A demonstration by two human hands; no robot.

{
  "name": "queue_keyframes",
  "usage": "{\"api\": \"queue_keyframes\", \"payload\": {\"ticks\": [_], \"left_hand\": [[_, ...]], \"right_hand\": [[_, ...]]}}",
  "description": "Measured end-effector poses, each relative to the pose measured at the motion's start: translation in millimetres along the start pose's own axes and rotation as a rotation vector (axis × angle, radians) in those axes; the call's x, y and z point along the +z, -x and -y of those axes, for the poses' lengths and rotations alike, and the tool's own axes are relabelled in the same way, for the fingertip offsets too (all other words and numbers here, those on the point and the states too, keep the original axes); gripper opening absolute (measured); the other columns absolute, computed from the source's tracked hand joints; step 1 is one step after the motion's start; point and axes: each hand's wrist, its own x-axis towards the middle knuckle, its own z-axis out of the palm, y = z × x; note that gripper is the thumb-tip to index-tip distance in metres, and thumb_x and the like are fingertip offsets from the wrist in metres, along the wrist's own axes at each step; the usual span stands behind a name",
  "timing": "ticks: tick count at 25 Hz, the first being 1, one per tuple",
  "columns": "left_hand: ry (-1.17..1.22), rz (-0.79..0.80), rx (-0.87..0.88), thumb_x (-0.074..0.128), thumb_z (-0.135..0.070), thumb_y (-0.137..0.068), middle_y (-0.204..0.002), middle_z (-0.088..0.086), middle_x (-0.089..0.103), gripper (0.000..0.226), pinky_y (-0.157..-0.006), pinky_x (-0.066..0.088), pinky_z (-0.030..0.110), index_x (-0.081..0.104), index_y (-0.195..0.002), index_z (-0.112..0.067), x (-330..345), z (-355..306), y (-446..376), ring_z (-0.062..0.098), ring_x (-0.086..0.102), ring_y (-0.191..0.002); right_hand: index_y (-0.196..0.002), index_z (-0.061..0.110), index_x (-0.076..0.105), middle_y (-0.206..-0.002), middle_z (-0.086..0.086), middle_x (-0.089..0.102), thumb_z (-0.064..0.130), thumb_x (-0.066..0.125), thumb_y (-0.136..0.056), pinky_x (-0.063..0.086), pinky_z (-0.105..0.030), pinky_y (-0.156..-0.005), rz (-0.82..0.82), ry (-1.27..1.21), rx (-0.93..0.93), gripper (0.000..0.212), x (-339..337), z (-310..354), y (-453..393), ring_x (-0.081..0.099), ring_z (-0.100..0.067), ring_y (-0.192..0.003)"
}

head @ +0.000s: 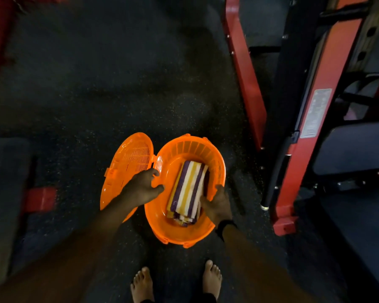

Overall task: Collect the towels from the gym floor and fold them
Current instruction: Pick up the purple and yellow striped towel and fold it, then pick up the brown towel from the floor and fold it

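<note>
At lower centre, the left hand (pixel 143 189) hovers loosely curled as the right hand (pixel 217 205) grasps the folded striped towel (pixel 187 189) in an orange basket (pixel 162 228).

Dim light; dark speckled rubber floor (pixel 123 88); red-black gym machine frame (pixel 302 132) at right

a folded towel (pixel 188 189), striped purple, white and yellow, lies flat in the open orange basket (pixel 179 235) on the dark gym floor, lengthwise along the oval, its layered edges showing at the near end.
</note>
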Motion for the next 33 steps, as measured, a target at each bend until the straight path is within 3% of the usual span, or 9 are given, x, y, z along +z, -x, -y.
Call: {"api": "queue_keyframes", "payload": {"ticks": [5,10,12,15,18,21,25,28,33], "left_hand": [[-0.125,-0.094,0.088,0.067,-0.042,-0.082,-0.135,0.006,0.049,0.061,-0.097,0.044,0.04,0.044,-0.134,-0.022,-68.2,-59.2,40.7,0.024,0.047,-0.123],[-0.151,-0.187,0.178,0.068,-0.056,-0.075,-0.136,0.001,0.048,0.072,-0.101,0.043,0.039,0.043,-0.136,-0.026,-186.7,-156.4,117.4,0.019,0.047,-0.124],[-0.122,-0.259,0.226,0.069,-0.052,-0.077,-0.135,0.002,0.05,0.07,-0.099,0.044,0.034,0.044,-0.136,-0.024,-232.5,-193.2,148.9,0.018,0.05,-0.122],[-0.094,-0.353,0.289,0.069,-0.054,-0.076,-0.135,0.002,0.05,0.071,-0.098,0.046,0.036,0.044,-0.135,-0.024,-305.6,-252.8,211.6,0.017,0.051,-0.121],[-0.067,-0.455,0.348,0.069,-0.053,-0.077,-0.134,0.003,0.051,0.069,-0.1,0.045,0.04,0.046,-0.134,-0.023,-363.7,-306.7,278.9,0.019,0.05,-0.121],[-0.082,-0.555,0.411,0.071,-0.053,-0.075,-0.131,0.005,0.054,0.069,-0.101,0.045,0.038,0.048,-0.132,-0.021,-399.4,-345.3,334.7,0.02,0.052,-0.12],[-0.05,-0.641,0.48,0.072,-0.055,-0.073,-0.13,0.006,0.055,0.07,-0.099,0.046,0.04,0.05,-0.131,-0.021,-432.6,-384.5,393.6,0.021,0.054,-0.116],[-0.036,-0.676,0.529,0.072,-0.053,-0.075,-0.134,0.008,0.052,0.071,-0.099,0.044,0.034,0.048,-0.133,-0.02,-448.8,-407.0,421.9,0.022,0.052,-0.12],[-0.043,-0.705,0.611,0.07,-0.051,-0.079,-0.14,0.006,0.046,0.072,-0.095,0.039,0.03,0.045,-0.137,-0.018,-453.8,-443.9,450.4,0.022,0.047,-0.126]], "right_hand": [[-0.146,0.015,0.028,-0.148,-0.011,0.033,0.04,0.063,-0.086,0.038,-0.044,-0.104,-0.061,0.161,-0.344,0.074,-87.5,84.4,20.2,0.036,-0.032,-0.132],[-0.14,0.016,0.041,-0.142,-0.01,0.041,0.035,0.07,-0.083,0.036,-0.037,-0.11,-0.064,0.016,-0.541,0.066,-219.9,201.5,87.3,0.041,-0.023,-0.131],[-0.139,0.018,0.042,-0.142,-0.009,0.041,0.036,0.07,-0.083,0.039,-0.039,-0.108,-0.047,-0.024,-0.588,0.064,-272.6,243.8,120.4,0.042,-0.023,-0.131],[-0.14,0.017,0.04,-0.146,-0.006,0.04,0.04,0.068,-0.084,0.037,-0.03,-0.102,-0.015,-0.026,-0.649,0.066,-357.0,303.9,177.9,0.041,-0.023,-0.132],[-0.136,0.012,0.045,-0.138,-0.006,0.048,0.043,0.07,-0.082,0.037,-0.026,-0.098,-0.091,0.057,-0.728,0.067,-431.7,347.7,236.1,0.047,-0.02,-0.126],[-0.127,0.013,0.052,-0.122,-0.002,0.055,0.041,0.071,-0.081,0.039,-0.025,-0.095,-0.153,0.098,-0.789,0.056,-489.8,371.6,287.3,0.052,-0.016,-0.116],[-0.135,0.012,0.046,-0.132,-0.005,0.052,0.049,0.068,-0.08,0.037,-0.026,-0.1,-0.241,0.116,-0.854,0.07,-553.2,392.5,346.9,0.05,-0.019,-0.123],[-0.134,0.014,0.048,-0.128,-0.002,0.051,0.055,0.066,-0.08,0.037,-0.026,-0.099,-0.303,0.115,-0.904,0.07,-584.1,401.9,378.5,0.049,-0.017,-0.121],[-0.134,0.015,0.047,-0.137,-0.005,0.049,0.059,0.064,-0.079,0.039,-0.033,-0.105,-0.385,0.117,-0.925,0.073,-620.1,388.2,410.8,0.048,-0.02,-0.125]]}}
